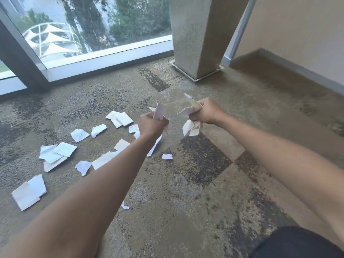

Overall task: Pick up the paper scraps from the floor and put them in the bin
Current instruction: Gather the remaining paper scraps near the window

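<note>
Both my arms reach out over a patterned carpet. My left hand [151, 124] is closed around a bunch of white paper scraps [160, 111] that stick up from the fist. My right hand [206, 111] grips another bundle of torn scraps [189, 127], which hang below and poke above it. Several more white scraps [57, 152] lie scattered on the carpet to the left, some partly hidden under my left forearm. One small scrap [167, 156] lies between my arms and a tiny one [125, 205] nearer me. No bin is in view.
A speckled stone pillar [193, 38] stands on a base plate ahead. A floor-level window with a white sill [104, 58] runs along the far left. A beige wall with grey skirting [297, 71] closes the right side. My dark-clothed knee [294, 243] shows at bottom right.
</note>
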The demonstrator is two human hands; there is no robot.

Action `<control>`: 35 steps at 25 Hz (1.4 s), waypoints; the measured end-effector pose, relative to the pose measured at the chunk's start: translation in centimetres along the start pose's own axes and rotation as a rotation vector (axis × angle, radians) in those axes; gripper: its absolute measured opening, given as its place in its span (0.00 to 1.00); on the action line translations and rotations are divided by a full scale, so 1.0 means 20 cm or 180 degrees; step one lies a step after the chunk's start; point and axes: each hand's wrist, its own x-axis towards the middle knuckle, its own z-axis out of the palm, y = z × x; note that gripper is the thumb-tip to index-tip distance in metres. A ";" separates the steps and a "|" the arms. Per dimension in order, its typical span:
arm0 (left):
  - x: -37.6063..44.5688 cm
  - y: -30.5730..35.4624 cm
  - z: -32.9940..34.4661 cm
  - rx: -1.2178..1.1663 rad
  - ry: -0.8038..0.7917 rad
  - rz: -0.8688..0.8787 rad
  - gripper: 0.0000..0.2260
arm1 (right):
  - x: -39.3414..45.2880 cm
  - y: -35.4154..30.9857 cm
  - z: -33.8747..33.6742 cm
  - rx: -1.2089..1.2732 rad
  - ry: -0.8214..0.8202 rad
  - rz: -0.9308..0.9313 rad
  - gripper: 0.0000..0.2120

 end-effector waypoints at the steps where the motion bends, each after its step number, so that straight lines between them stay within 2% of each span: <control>1: -0.04 0.04 0.05 -0.0144 -0.0102 -0.0011 0.10 | -0.04 0.02 -0.06 0.0054 0.0044 0.0009 0.07; 5: -0.22 0.17 0.22 -0.0294 -0.0468 0.0048 0.08 | -0.18 0.11 -0.29 0.0405 0.0276 0.0113 0.14; 9: -0.42 0.36 0.38 -0.0411 -0.0758 0.0074 0.09 | -0.36 0.21 -0.58 0.0771 0.0769 0.0332 0.02; 13: -0.64 0.57 0.56 -0.0554 -0.1035 0.0189 0.10 | -0.54 0.30 -0.83 0.0960 0.1240 0.0527 0.07; 17: -0.89 0.73 0.73 -0.0539 -0.1420 0.0395 0.09 | -0.74 0.40 -1.03 0.1028 0.1707 0.0706 0.04; 20: -1.05 0.80 0.85 -0.0450 -0.1644 0.0533 0.08 | -0.90 0.48 -1.14 0.1084 0.1998 0.0845 0.04; 23: -1.22 0.84 0.96 -0.0455 -0.1880 0.0618 0.08 | -1.10 0.55 -1.27 0.1138 0.2228 0.1000 0.09; 26: -1.41 0.89 1.09 -0.0493 -0.2194 0.0623 0.08 | -1.35 0.64 -1.42 0.1262 0.2649 0.1149 0.05; 28: -1.57 0.91 1.20 -0.0532 -0.2491 0.0608 0.08 | -1.58 0.73 -1.53 0.1353 0.3033 0.1220 0.07; 32: -1.93 0.91 1.40 -0.0214 -0.2961 0.0722 0.08 | -2.01 0.90 -1.72 0.0940 0.3669 0.1359 0.08; 33: -2.02 0.91 1.45 -0.0049 -0.3071 0.0756 0.08 | -2.10 0.94 -1.76 0.0791 0.3693 0.1417 0.08; 35: -2.18 0.90 1.52 0.0341 -0.3241 0.0803 0.10 | -2.25 1.02 -1.81 0.0370 0.3411 0.1705 0.08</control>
